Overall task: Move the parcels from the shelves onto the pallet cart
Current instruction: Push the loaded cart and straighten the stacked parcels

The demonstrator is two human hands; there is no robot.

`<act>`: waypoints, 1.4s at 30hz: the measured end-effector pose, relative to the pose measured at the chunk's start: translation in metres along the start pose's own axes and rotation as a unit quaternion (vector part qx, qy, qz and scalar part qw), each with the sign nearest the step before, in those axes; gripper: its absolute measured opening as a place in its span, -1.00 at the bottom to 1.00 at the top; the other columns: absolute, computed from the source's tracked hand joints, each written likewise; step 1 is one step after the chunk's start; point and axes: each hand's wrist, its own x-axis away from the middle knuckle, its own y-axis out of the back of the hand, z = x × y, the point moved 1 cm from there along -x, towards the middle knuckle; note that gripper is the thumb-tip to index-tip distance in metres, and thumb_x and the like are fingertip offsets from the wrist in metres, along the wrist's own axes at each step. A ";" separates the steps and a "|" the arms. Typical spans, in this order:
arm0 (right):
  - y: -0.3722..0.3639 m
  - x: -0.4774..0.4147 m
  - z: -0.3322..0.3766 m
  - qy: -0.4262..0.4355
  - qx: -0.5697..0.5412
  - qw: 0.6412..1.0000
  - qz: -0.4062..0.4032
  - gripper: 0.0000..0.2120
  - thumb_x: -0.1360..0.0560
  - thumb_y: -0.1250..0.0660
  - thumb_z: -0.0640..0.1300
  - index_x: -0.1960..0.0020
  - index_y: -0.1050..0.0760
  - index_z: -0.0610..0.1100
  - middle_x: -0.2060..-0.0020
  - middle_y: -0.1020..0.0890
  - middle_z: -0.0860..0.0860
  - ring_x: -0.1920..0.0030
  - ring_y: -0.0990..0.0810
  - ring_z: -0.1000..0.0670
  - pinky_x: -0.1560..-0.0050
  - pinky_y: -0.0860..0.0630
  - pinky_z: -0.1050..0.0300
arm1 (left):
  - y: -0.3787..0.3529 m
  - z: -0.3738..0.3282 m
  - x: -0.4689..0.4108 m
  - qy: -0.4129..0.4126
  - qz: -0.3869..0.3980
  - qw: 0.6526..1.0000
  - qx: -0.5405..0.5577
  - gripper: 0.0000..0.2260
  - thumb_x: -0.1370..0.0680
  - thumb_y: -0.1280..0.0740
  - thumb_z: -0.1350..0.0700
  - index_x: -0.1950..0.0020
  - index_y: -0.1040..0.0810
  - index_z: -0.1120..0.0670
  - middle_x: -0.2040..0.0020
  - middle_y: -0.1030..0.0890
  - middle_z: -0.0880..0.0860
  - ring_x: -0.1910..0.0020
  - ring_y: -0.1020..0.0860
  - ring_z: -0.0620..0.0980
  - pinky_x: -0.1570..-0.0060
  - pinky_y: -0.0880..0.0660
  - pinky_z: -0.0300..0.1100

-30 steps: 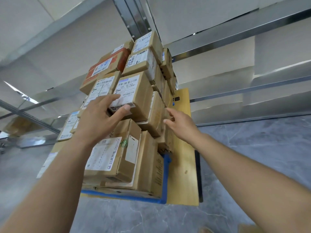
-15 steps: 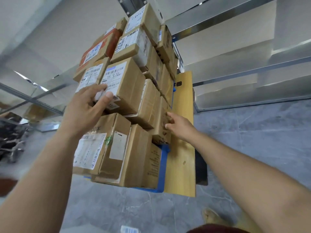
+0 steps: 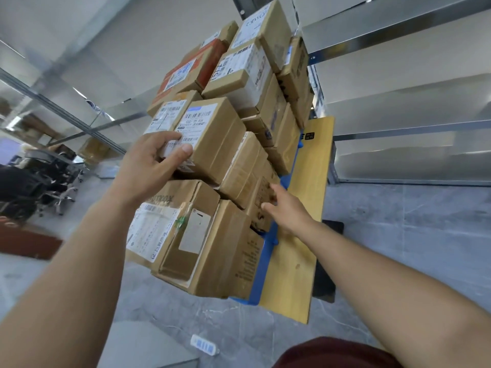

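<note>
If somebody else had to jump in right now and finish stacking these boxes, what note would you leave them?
Left hand: grips the blue-striped label parcel in the middle of the stack.
Right hand: fingers straight, touching the side of a lower parcel.
Done: many parcels are stacked on the blue pallet, which sits on the wooden cart.
Left: seat the gripped parcel squarely, then fetch any parcels remaining on the shelves.
</note>
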 end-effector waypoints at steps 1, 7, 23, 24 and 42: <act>-0.001 -0.001 0.001 0.002 0.003 1.000 0.001 -0.42 -0.60 -0.20 -0.05 -0.54 -0.06 -0.08 -0.36 -0.42 -0.09 -0.30 -0.44 -0.11 -0.24 -0.44 -0.02 | 0.001 0.001 0.000 0.008 0.008 1.000 0.003 -0.35 -0.38 -0.13 -0.39 -0.30 -0.47 0.00 -0.29 -0.45 0.06 -0.14 -0.33 -0.11 -0.08 -0.29 -0.12; -0.002 -0.003 0.001 -0.003 0.007 1.000 0.006 -0.41 -0.57 -0.26 -0.05 -0.52 -0.10 -0.07 -0.29 -0.48 -0.09 -0.23 -0.49 -0.12 -0.18 -0.48 -0.02 | 0.002 0.005 0.000 0.029 0.029 0.999 -0.001 -0.26 -0.30 -0.08 -0.46 -0.31 -0.43 -0.05 -0.33 -0.41 0.06 -0.15 -0.33 -0.09 -0.08 -0.30 -0.10; 0.062 -0.042 0.005 -0.003 0.059 0.992 -0.111 -0.62 -0.58 -0.22 -0.10 -0.37 -0.38 -0.17 -0.27 -0.49 -0.13 -0.21 -0.49 -0.13 -0.11 -0.44 0.03 | 0.003 -0.034 -0.022 -0.010 -0.014 1.000 0.003 -0.43 -0.48 -0.21 -0.27 -0.45 -0.31 -0.07 -0.43 -0.36 0.05 -0.37 -0.30 0.03 -0.13 -0.21 -0.10; 0.068 -0.046 0.007 0.002 0.063 0.992 -0.110 -0.60 -0.59 -0.21 -0.09 -0.40 -0.36 -0.16 -0.30 -0.48 -0.13 -0.24 -0.48 -0.13 -0.15 -0.43 0.03 | 0.002 -0.038 -0.026 -0.013 -0.014 1.000 -0.002 -0.45 -0.51 -0.22 -0.24 -0.46 -0.30 -0.06 -0.44 -0.35 0.05 -0.39 -0.29 0.04 -0.16 -0.22 -0.08; 0.102 -0.085 0.032 0.042 0.082 0.996 0.014 -0.53 -0.62 -0.03 -0.28 -0.52 -0.15 -0.16 -0.43 -0.34 -0.16 -0.40 -0.33 -0.15 -0.35 -0.30 0.09 | -0.019 -0.076 -0.102 0.017 0.040 0.999 -0.032 -0.54 -0.53 -0.21 -0.24 -0.36 -0.42 -0.06 -0.28 -0.49 0.01 -0.17 -0.43 -0.02 -0.08 -0.33 -0.15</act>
